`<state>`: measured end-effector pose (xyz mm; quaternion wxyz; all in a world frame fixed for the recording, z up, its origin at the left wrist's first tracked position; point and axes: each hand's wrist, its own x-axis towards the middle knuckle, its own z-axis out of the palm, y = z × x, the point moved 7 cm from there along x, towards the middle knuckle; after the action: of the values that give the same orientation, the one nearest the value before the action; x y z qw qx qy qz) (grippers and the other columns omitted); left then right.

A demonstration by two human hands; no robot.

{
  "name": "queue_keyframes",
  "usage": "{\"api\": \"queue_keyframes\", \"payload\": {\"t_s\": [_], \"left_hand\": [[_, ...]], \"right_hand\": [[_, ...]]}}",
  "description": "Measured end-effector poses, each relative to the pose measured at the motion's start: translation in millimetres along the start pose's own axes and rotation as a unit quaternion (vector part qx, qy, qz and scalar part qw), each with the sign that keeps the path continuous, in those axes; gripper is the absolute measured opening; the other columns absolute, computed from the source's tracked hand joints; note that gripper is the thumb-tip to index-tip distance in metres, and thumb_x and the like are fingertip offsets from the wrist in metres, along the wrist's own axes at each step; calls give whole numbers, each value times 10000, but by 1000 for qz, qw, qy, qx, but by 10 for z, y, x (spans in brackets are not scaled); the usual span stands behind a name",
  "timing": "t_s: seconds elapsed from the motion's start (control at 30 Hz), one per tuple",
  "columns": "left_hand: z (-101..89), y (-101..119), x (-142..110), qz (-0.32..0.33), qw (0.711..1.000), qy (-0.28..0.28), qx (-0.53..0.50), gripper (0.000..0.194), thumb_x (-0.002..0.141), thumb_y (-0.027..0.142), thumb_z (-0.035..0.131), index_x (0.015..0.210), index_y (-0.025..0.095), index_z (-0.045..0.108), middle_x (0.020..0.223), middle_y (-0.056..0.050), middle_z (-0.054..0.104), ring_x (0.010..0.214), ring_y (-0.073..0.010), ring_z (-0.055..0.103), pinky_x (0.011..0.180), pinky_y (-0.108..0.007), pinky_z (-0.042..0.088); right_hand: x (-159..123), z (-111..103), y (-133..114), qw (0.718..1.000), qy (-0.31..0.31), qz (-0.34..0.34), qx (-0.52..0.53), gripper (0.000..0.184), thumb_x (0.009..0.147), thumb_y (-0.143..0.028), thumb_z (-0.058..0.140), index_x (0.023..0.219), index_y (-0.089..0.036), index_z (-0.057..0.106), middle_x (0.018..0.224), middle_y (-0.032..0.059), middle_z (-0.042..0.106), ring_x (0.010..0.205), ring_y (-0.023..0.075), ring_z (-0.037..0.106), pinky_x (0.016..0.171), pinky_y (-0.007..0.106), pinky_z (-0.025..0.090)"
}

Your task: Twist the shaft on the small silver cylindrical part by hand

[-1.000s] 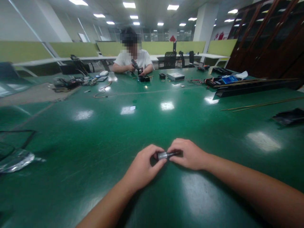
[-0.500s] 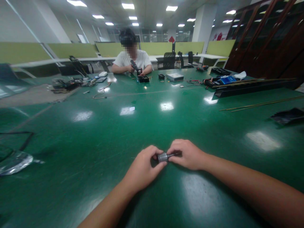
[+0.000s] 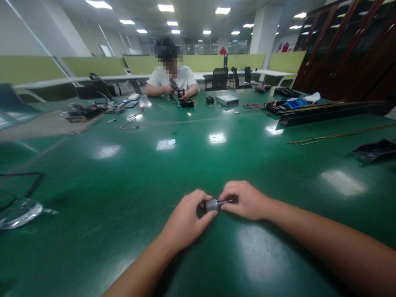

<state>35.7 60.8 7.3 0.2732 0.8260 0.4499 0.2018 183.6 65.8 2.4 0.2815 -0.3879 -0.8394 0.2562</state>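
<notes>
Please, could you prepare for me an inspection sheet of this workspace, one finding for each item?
Surface: glossy green tabletop, with bright light reflections and fine scratches.
Things in hand: silver cylinder with a thin dark shaft beside it.
Clutter: thin rods and black tray-like piece at right; silvery crumpled item at left.
Hands: left hand holds the cylinder; right hand pinches the shaft.
Cables: pale looped wire, far left; red and black wires, far right.
Surroundings: seated co-worker opposite, holding a drill-like tool; dark cabinet at right.

Bright ceiling lights (image 3: 223,10) glow over yellow-green partitions (image 3: 93,66), white desks (image 3: 276,73) and black chairs (image 3: 220,78), a dark wooden cabinet (image 3: 346,49) at right
</notes>
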Motion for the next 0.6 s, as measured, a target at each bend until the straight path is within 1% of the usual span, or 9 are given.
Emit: {"api": "queue_keyframes", "payload": {"t_s": [0.23,0.43,0.6], "left_hand": [[9,-11,-5,8,1000,-1,4,168,831,253,676,982,199,622,924,-21,632,864,-200,591,783,-322,443],[7,-6,-8,14,1000,-4,5,159,837,254,674,978,202,622,925,-20,634,859,-199,592,783,-319,444],[7,-11,-10,15,1000,-6,5,169,837,249,676,991,206,622,948,-21,638,879,-203,594,798,-325,444]], "right_hand": [[-18,-13,1,1000,-4,-1,4,112,783,-170,707,891,-166,735,786,38,678,743,156,597,672,256,431],[-20,-32,5,1000,11,-7,-12,118,739,-152,726,855,-174,720,782,22,694,771,168,612,739,292,420],[-30,-56,2,1000,14,-15,-22,99,735,-164,724,830,-183,705,778,11,697,779,172,613,762,311,405]]}}
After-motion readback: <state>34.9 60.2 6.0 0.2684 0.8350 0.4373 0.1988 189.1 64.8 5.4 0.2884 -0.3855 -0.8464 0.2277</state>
